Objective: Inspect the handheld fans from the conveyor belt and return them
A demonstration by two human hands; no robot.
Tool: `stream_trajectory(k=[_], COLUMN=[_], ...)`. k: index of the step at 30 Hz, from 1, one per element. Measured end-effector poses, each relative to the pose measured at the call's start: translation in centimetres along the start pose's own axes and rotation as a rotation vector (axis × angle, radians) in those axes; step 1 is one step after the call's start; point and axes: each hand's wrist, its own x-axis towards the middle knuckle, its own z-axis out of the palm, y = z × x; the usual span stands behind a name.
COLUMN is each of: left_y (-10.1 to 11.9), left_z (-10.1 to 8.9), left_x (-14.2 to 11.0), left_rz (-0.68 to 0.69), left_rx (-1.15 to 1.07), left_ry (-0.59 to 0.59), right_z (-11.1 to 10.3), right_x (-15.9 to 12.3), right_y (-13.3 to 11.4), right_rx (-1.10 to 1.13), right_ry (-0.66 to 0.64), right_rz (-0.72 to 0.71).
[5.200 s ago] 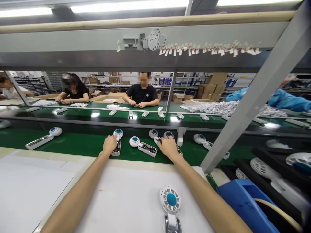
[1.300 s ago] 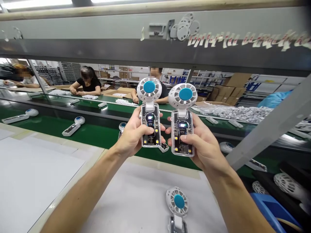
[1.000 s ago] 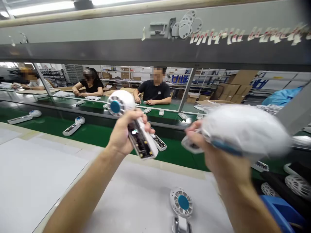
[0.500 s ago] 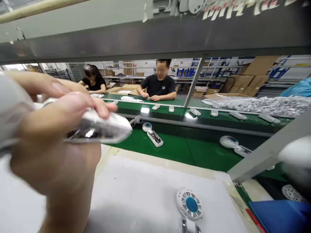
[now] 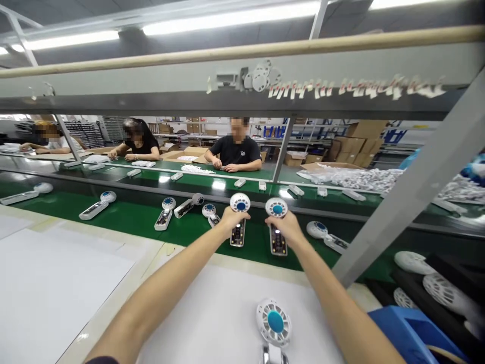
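Observation:
Two small handheld fans lie side by side on the green conveyor belt point(image 5: 136, 222), each with a white round head, a blue centre and a clear handle showing a circuit board. My left hand point(image 5: 229, 220) is curled over the neck of the left fan point(image 5: 238, 233). My right hand point(image 5: 287, 226) is curled over the neck of the right fan point(image 5: 278, 241). Both arms are stretched forward over the white table point(image 5: 212, 313). The fans' handles point toward me.
Several more fans lie on the belt, such as one point(image 5: 164, 214) to the left and one point(image 5: 325, 234) to the right. Another fan point(image 5: 273, 323) stands on the near table. A slanted grey post point(image 5: 409, 187), a blue bin point(image 5: 409, 333) and people seated across a second belt are around.
My hands held the two fans upright before me, swung them close past the camera, and now reach out with both fans down on the belt.

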Motion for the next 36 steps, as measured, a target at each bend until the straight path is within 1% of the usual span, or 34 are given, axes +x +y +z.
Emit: stream_trajectory(k=[3,5,8,10,11,13,14,16,18,20,21,23,25,26,28,29,31,33,36], left_y=[-2.2,-3.5,-4.7,-4.7,-4.5,-3.6,-3.1,-2.1,-1.5,-1.5,-1.7,-2.2,-2.5,-2.5,-2.2,-1.9,-1.4,-0.7,0.8], left_z=[1.6,2.0,2.0,1.2,0.4,-2.3,-4.2,-8.7,-13.5,-17.3,-18.7,-20.5,-21.3,-21.4,-21.5,-21.6,-21.7,-21.7,-21.1], left_x=[1.8,2.5,2.8,3.0,3.2,4.1,4.6,5.6,6.1,6.0,5.8,5.4,5.1,5.1,5.3,5.3,5.2,4.7,2.9], left_rz=[-0.013,0.003,0.065,0.136,0.176,0.239,0.254,0.241,0.178,0.109,0.084,0.031,-0.036,-0.079,-0.165,-0.202,-0.246,-0.243,-0.16], left_rx=[0.316,0.509,0.733,0.822,0.851,0.883,0.889,0.889,0.862,0.809,0.774,0.699,0.623,0.584,0.495,0.444,0.332,0.212,0.032], left_ry=[0.043,0.088,0.127,0.135,0.138,0.164,0.187,0.259,0.324,0.352,0.355,0.353,0.35,0.346,0.325,0.31,0.274,0.239,0.188], right_z=[2.3,3.5,4.8,5.4,5.7,6.5,7.2,9.2,12.1,15.8,17.7,21.1,23.5,24.2,24.8,24.7,23.9,22.1,17.8], right_x=[0.3,0.1,-0.2,-0.6,-0.8,-1.2,-1.5,-2.2,-3.0,-3.9,-4.3,-4.9,-5.1,-5.1,-4.9,-4.7,-4.3,-3.8,-3.1], right_y=[3.6,5.0,5.6,5.2,4.7,3.4,2.5,0.6,-1.6,-3.7,-4.7,-6.4,-7.9,-8.6,-9.8,-10.3,-11.1,-11.6,-11.9], right_rx=[-0.171,-0.272,-0.408,-0.495,-0.533,-0.594,-0.614,-0.636,-0.64,-0.639,-0.638,-0.631,-0.599,-0.57,-0.487,-0.431,-0.287,-0.113,0.164], right_ry=[0.058,0.059,0.047,0.048,0.047,0.026,0.001,-0.079,-0.177,-0.267,-0.302,-0.366,-0.415,-0.44,-0.506,-0.546,-0.623,-0.671,-0.686], right_rz=[0.037,0.014,-0.07,-0.157,-0.209,-0.32,-0.372,-0.455,-0.501,-0.497,-0.467,-0.353,-0.211,-0.14,-0.012,0.042,0.118,0.151,0.152])
